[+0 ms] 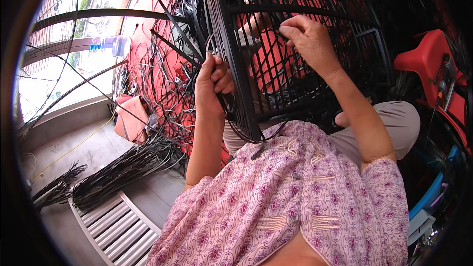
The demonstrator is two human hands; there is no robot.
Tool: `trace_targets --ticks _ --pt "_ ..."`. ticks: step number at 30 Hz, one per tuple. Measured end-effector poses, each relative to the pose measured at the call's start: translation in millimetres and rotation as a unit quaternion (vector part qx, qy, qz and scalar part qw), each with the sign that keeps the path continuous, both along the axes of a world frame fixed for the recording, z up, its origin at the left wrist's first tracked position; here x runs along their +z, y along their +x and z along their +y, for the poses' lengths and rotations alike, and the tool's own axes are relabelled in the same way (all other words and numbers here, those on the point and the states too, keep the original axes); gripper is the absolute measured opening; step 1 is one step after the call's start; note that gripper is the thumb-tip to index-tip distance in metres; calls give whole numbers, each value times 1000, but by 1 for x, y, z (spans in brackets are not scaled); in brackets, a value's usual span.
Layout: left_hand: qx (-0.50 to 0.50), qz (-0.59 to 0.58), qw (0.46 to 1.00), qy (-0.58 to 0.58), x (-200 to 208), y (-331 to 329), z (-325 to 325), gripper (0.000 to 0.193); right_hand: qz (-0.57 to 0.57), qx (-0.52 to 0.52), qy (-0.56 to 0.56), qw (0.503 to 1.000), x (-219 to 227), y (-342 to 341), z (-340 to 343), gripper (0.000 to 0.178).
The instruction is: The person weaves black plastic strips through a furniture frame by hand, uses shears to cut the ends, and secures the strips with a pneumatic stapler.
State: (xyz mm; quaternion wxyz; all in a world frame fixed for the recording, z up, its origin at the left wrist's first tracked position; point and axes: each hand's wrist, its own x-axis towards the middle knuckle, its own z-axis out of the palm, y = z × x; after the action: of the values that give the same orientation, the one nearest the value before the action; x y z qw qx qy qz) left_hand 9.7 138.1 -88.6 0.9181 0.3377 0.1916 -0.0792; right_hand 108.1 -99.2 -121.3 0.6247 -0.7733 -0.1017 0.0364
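The black slatted frame (290, 9), directly ahead, is probably light and stiff, best held by its thick left post (241, 69). The left hand (215, 80) grasps a thin strip (209, 41); whether the right hand (309, 42) holds anything cannot be told.

Head view, from the left of two side-by-side fisheye cameras worn on the person's head, upright and unmirrored. The lens faces down and forward, close above the patterned shirt (281, 202) at the lower edge; the left hand (215, 76) and right hand (309, 44) lie near, beyond it. Leftward, the wide field reaches the floor's (93, 152) far edge, beneath the window (88, 42).
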Motion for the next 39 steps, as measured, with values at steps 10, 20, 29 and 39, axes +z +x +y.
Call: trace_targets --ticks 10,20,29,39 --pt "21 -50 994 -92 34 -17 -12 33 193 115 58 973 52 -32 64 34" --pt "82 17 992 94 35 -7 -28 26 287 136 185 930 42 -34 62 24" --pt "54 13 987 152 34 2 -40 20 262 91 134 951 53 -34 55 21" --pt "37 43 875 480 36 2 -66 16 209 73 231 947 78 -74 -58 26"
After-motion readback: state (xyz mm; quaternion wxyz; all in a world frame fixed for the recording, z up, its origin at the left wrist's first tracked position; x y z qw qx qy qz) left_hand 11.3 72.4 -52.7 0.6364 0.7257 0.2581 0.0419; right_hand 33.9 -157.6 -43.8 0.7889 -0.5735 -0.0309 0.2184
